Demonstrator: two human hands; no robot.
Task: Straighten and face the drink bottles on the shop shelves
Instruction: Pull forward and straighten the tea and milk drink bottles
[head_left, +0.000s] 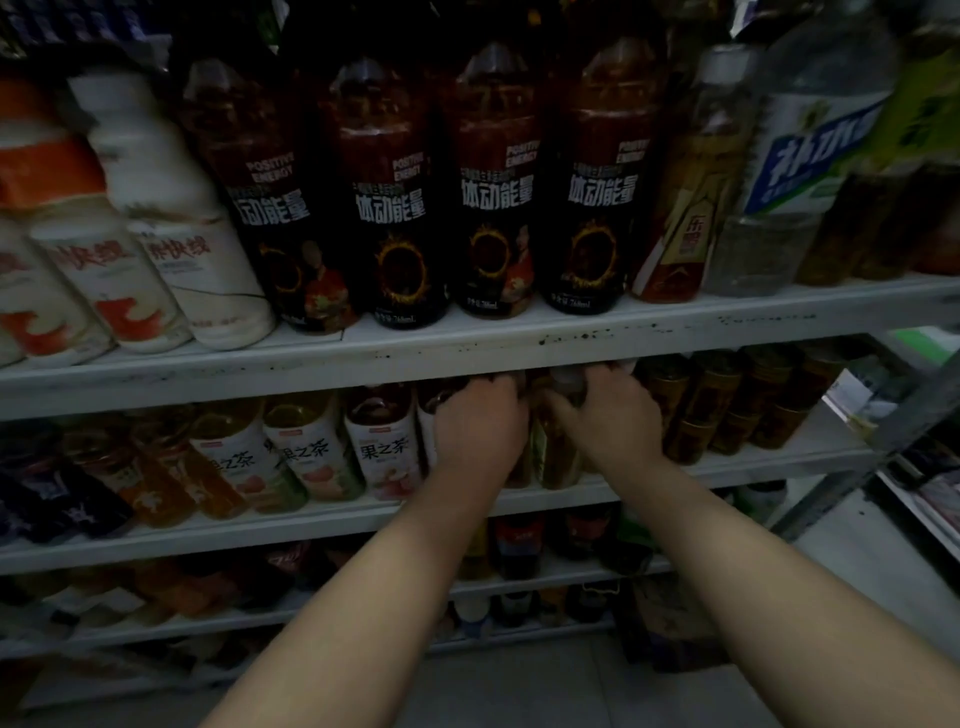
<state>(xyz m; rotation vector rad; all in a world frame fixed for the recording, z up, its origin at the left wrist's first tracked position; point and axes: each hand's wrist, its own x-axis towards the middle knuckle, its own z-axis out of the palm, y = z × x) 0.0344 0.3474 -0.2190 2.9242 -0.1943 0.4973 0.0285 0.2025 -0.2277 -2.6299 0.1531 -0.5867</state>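
Both arms reach into the second shelf (727, 467). Left hand (475, 426) grip wraps a white-labelled tea bottle (427, 415); right hand (618, 415) grip closes on an amber bottle (558, 447) just beside it. Best turn each label outward, draw both flush with the front edge. Upper shelf's black energy-drink bottles (395, 197) already face forward.

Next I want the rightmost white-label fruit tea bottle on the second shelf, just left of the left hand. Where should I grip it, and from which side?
Grip the fruit tea bottle around its labelled mid-body, coming straight in from the open shelf front. The upper shelf edge hangs close over its cap, so a top approach looks blocked. Neighbouring bottles and the left hand crowd both flanks, so probably ease the fingers in around the front face.
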